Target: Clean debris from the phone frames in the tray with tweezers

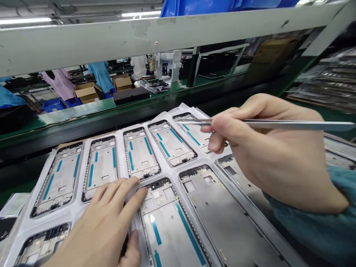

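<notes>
Tweezers (pixel 283 125) are pinched in my right hand (pixel 278 148), their tips pointing left above the far-right phone frames. My left hand (pixel 102 218) lies with its fingers stretched out, the fingertips at the upper left corner of a metal phone frame (pixel 178 222) that carries blue-green adhesive strips. Beside that one, a phone frame (pixel 222 215) shows a plain metal back without strips. Across the far row, several more frames with strips, such as this phone frame (pixel 140 152), sit in a white plastic tray (pixel 75 211). A partly covered frame (pixel 44 241) is at the lower left.
A pale beam (pixel 111 40) crosses above the bench, with blue bins (pixel 222 5) over it. Cardboard boxes (pixel 87 92) and several people stand beyond the green ledge (pixel 83 113). Stacked trays (pixel 330 81) are at the right.
</notes>
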Demonstrator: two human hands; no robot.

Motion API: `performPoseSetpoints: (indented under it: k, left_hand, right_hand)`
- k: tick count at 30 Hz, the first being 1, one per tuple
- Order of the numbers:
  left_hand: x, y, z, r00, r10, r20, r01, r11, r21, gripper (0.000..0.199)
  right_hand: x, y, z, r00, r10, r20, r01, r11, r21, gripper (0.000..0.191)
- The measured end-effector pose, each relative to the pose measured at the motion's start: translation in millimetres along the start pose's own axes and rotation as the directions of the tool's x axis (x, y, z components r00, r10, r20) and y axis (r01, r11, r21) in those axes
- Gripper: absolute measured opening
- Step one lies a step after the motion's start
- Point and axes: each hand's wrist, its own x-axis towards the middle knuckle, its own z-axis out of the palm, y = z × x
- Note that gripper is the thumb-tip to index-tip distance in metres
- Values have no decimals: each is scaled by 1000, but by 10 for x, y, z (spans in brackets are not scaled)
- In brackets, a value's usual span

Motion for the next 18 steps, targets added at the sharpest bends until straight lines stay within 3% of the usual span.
performPoseSetpoints:
  k: [2, 7, 12, 15, 18]
  left_hand:
    - [2, -8, -10, 1000, 10, -6, -10, 1000, -29, 47]
    - [-107, -78, 19, 998, -16, 63, 20, 998, -65, 52]
    - [-266, -114, 79, 982, -12, 187, 19, 999, -35, 62]
    - [-207, -89, 17, 995, -46, 85, 50, 997, -51, 56]
    - [-49, -80, -120, 999, -45, -7, 44, 993, -108, 48]
  right_hand:
    - [32, -46, -64, 998, -24, -55, 24, 1000, -3, 22]
    - [-15, -166, -204, 991, -118, -61, 106, 981, -164, 21]
    - [-7, -63, -534, 980, -98, 173, 165, 884, -437, 12]
    - [58, 172, -734, 951, 4, 308, 194, 768, -610, 21]
    - [74, 376, -812, 937, 85, 339, 156, 766, -624, 32]
